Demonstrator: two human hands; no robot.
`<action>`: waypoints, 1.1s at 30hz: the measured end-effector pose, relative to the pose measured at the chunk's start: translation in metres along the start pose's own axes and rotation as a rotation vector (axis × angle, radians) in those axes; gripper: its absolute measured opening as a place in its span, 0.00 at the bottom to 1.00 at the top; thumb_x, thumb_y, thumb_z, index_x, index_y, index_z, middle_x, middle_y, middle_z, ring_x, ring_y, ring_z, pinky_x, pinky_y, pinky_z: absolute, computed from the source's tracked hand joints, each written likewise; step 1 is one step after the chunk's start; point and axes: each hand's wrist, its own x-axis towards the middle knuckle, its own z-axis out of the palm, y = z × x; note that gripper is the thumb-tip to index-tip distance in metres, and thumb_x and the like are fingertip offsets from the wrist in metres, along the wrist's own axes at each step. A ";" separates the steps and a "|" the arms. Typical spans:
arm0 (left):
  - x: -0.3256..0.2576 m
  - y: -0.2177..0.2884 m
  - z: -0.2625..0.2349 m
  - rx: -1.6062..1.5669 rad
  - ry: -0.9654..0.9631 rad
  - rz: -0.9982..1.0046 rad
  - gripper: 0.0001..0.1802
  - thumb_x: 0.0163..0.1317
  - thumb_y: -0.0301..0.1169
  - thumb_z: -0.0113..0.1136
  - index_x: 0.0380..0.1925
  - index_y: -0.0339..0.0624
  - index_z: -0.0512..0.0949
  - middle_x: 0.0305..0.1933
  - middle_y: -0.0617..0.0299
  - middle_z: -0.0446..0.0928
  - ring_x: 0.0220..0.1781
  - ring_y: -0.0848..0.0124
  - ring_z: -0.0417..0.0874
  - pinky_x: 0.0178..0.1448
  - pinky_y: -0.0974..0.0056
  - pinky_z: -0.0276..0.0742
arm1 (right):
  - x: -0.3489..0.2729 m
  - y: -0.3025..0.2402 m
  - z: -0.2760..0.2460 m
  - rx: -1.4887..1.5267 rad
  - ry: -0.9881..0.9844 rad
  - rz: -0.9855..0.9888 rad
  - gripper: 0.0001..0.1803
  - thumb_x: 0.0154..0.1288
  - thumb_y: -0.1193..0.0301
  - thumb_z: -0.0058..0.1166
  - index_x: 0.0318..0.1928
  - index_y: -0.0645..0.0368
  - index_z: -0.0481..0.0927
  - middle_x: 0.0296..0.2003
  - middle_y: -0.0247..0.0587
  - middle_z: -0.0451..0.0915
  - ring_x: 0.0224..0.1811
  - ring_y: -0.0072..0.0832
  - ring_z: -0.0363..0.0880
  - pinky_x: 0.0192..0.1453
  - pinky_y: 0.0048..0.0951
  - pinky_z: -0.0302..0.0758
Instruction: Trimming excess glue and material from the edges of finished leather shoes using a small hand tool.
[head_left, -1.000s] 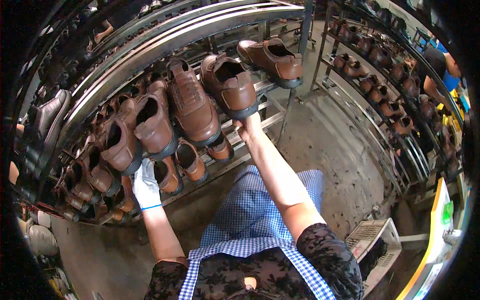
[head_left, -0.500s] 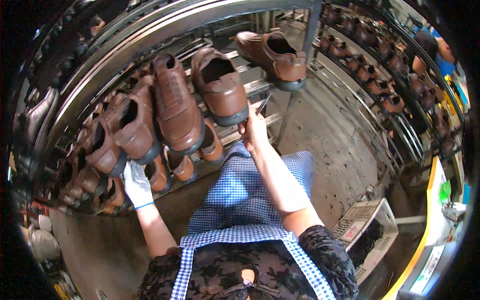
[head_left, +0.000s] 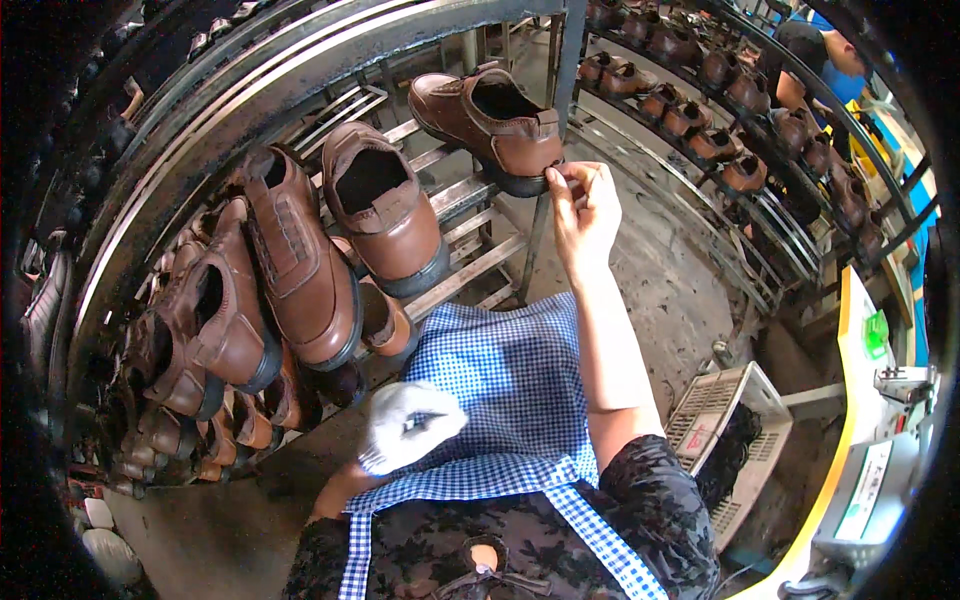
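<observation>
Your bare right hand (head_left: 583,205) pinches the heel of a brown leather shoe (head_left: 490,120) on a curved metal rack (head_left: 300,70) in a shoe workshop.

The rack sweeps around you, its rails loaded with brown shoes; a second loaded rack (head_left: 760,160) runs off to your right, where another person (head_left: 815,50) works. Below it sits a pale plastic crate (head_left: 725,410). The shoe you touch rests at the rack's right end, sole down, just beside the upright post; judging by that, it is seated but not yet let go. Your gloved left hand (head_left: 410,425) hangs loosely curled over your checked apron (head_left: 500,380), holding nothing visible.
</observation>
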 end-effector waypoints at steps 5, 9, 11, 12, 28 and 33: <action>0.057 -0.015 0.035 -0.418 -0.035 -0.245 0.15 0.54 0.21 0.65 0.42 0.41 0.76 0.37 0.66 0.80 0.35 0.78 0.79 0.40 0.71 0.77 | 0.001 0.003 -0.010 0.187 -0.089 0.084 0.05 0.61 0.76 0.57 0.34 0.61 0.74 0.29 0.35 0.74 0.27 0.22 0.71 0.34 0.22 0.70; 0.112 -0.023 0.050 -1.272 0.025 -0.410 0.24 0.60 0.24 0.60 0.57 0.41 0.67 0.56 0.56 0.72 0.54 0.68 0.76 0.56 0.70 0.74 | -0.016 -0.004 -0.041 0.543 -0.119 0.380 0.03 0.64 0.78 0.51 0.36 0.59 0.71 0.28 0.27 0.70 0.28 0.13 0.66 0.34 0.16 0.65; 0.118 -0.017 0.058 -1.110 0.109 -0.374 0.23 0.60 0.26 0.61 0.55 0.41 0.68 0.55 0.55 0.72 0.54 0.67 0.76 0.56 0.67 0.74 | -0.026 -0.016 -0.062 0.444 -0.130 0.338 0.03 0.63 0.79 0.49 0.36 0.59 0.72 0.28 0.27 0.70 0.28 0.13 0.65 0.34 0.16 0.65; 0.120 -0.013 0.063 -0.944 0.190 -0.329 0.22 0.59 0.29 0.61 0.54 0.41 0.68 0.55 0.54 0.72 0.54 0.65 0.76 0.56 0.65 0.73 | -0.030 -0.020 -0.071 0.422 -0.133 0.344 0.03 0.62 0.80 0.50 0.35 0.59 0.72 0.28 0.30 0.70 0.28 0.14 0.65 0.33 0.18 0.66; 0.172 0.056 0.079 0.734 -0.150 0.668 0.16 0.42 0.40 0.68 0.30 0.46 0.79 0.25 0.66 0.72 0.33 0.66 0.75 0.38 0.59 0.69 | -0.074 -0.037 -0.184 -0.151 -0.275 -0.055 0.11 0.55 0.82 0.59 0.37 0.60 0.72 0.31 0.44 0.75 0.22 0.31 0.73 0.24 0.26 0.70; 0.158 0.056 0.093 0.618 -0.118 0.724 0.10 0.44 0.35 0.66 0.28 0.47 0.80 0.23 0.69 0.73 0.29 0.68 0.76 0.33 0.61 0.68 | -0.109 -0.030 -0.187 0.288 -0.007 0.200 0.22 0.53 0.72 0.67 0.45 0.59 0.70 0.42 0.40 0.71 0.39 0.25 0.73 0.36 0.29 0.72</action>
